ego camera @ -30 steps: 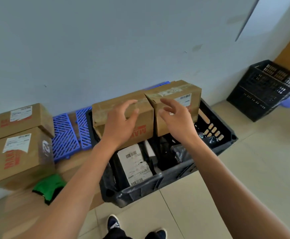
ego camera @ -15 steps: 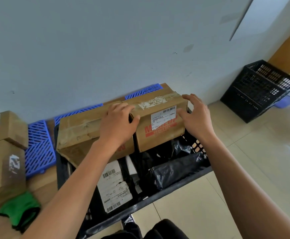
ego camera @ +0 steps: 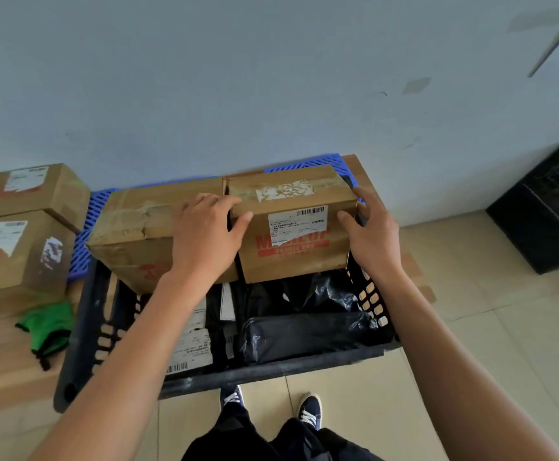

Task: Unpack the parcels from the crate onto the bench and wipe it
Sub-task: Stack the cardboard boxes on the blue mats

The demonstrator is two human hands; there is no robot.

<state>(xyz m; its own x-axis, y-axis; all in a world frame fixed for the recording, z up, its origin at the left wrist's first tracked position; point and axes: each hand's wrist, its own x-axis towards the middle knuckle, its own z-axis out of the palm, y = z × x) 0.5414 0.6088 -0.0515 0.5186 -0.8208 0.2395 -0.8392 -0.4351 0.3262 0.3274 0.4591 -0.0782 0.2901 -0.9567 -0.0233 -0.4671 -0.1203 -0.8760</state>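
A brown cardboard parcel with a white barcode label and red print (ego camera: 293, 224) sits at the back right of the black plastic crate (ego camera: 82, 331), raised above its rim, and both hands clasp it from opposite ends. The left hand (ego camera: 205, 232) lies over the parcel's upper left corner, thumb on the front face and fingers curled over the top edge (where this parcel meets its neighbour). The right hand (ego camera: 369, 229) grips the right end, thumb on the front by the label, fingers wrapped round the side. A second, battered brown cardboard box (ego camera: 135, 224) stands just beside it on the left, touching. Lower in the crate lie black plastic mailer bags (ego camera: 304, 331) and a white-labelled packet (ego camera: 193, 341). Left of the crate, on the pale wooden bench (ego camera: 2, 367), two more brown cartons (ego camera: 22, 234) are stacked, with a crumpled green cloth (ego camera: 50, 327) in front of them.
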